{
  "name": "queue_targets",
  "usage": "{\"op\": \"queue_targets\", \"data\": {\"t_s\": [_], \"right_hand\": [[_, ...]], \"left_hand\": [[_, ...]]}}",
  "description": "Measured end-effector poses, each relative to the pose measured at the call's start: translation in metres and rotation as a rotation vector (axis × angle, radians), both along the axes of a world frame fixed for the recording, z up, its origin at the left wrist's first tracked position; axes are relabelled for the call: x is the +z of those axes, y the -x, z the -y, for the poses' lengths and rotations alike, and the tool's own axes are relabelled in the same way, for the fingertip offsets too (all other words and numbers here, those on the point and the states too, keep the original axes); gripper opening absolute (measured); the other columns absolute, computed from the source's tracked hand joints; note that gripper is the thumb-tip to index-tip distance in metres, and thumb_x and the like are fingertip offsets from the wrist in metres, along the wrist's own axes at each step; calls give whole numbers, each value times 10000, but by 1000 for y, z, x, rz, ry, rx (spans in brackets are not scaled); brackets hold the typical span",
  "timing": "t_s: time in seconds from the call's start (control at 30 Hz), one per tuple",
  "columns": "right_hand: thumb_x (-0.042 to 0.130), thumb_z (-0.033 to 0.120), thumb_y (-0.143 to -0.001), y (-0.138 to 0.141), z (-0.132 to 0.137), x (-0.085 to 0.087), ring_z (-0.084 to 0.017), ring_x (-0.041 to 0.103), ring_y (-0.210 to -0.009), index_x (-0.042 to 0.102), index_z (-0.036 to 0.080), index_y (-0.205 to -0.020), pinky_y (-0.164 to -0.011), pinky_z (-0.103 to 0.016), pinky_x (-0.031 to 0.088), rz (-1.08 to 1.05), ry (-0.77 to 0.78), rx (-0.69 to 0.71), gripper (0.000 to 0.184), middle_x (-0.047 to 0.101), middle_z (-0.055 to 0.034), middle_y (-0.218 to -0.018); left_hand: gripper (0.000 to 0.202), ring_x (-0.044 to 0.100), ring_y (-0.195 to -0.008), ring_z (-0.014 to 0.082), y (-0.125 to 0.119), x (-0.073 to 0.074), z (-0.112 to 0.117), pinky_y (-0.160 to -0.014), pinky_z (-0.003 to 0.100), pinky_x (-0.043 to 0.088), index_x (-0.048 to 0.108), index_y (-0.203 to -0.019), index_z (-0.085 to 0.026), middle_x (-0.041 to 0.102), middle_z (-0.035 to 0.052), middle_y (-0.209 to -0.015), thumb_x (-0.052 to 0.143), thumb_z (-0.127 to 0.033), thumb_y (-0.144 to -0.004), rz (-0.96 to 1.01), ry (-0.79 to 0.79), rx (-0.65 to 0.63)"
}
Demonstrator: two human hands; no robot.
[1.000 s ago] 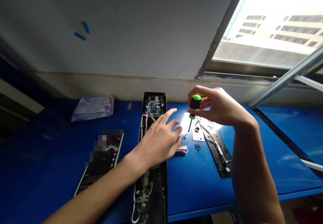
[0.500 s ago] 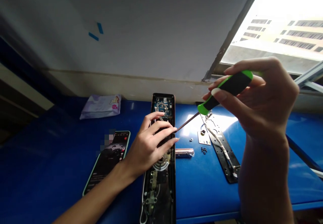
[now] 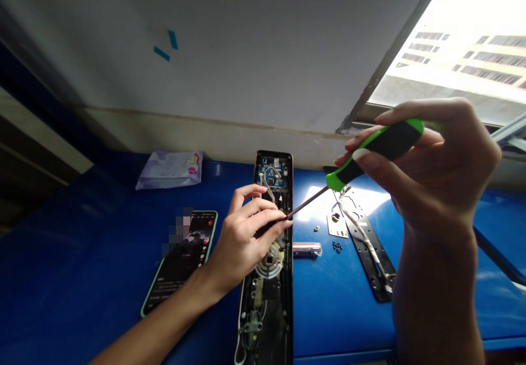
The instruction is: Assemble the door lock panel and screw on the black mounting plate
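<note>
A long black open housing point(image 3: 263, 343), which looks like part of an electronic door lock, stretches away from me. Inside are a blue circuit board point(image 3: 269, 176), thin cables and a round hub point(image 3: 269, 261). My right hand point(image 3: 444, 173) grips the green and black handle of a screwdriver point(image 3: 382, 148), tilted down to the left. Its tip meets the fingertips of my left hand point(image 3: 246, 233) at the housing's right side. The thumb and a finger of that hand pinch together there; whether a screw is between them is hidden.
Right of the housing lie a wrapped cylinder point(image 3: 308, 250), small screws point(image 3: 337, 247), a metal plate point(image 3: 337, 226) and a black panel point(image 3: 365, 255) with a cable. A phone point(image 3: 181, 266) and a lilac packet point(image 3: 170, 169) are on the left of the blue table point(image 3: 329, 310).
My left thumb and finger, spread apart before, have closed together at the screwdriver's tip. The whole view has shifted slightly; my right hand keeps its grip on the handle.
</note>
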State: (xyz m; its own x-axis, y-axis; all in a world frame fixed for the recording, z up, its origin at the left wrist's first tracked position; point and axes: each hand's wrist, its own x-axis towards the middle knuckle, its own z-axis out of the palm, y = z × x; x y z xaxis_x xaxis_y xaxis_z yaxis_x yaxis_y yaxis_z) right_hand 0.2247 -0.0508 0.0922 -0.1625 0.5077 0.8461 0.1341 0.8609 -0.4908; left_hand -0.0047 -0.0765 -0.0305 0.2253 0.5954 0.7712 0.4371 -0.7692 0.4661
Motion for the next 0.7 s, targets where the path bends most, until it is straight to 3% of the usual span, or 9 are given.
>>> {"op": "queue_targets", "data": {"t_s": [0.23,0.7], "right_hand": [[870,32,-697,-3,1,3,-247,816,-797,798,306,-1102,-600,-368,734,-34,5,1,494,801,15,-872],[824,19,-794,-2,5,5,-220,820,-832,742,222,-1086,-665,-367,736,-78,86,20,365,795,-1,-875]], "left_hand": [[113,650,-1102,240,-3,0,4,-1018,428,534,797,-917,-216,797,24,-897,864,-158,-847,140,82,22],[51,626,-1196,279,-2,-2,3,-1076,521,504,824,-907,-254,818,36,-910,855,-255,-867,235,286,-27]]}}
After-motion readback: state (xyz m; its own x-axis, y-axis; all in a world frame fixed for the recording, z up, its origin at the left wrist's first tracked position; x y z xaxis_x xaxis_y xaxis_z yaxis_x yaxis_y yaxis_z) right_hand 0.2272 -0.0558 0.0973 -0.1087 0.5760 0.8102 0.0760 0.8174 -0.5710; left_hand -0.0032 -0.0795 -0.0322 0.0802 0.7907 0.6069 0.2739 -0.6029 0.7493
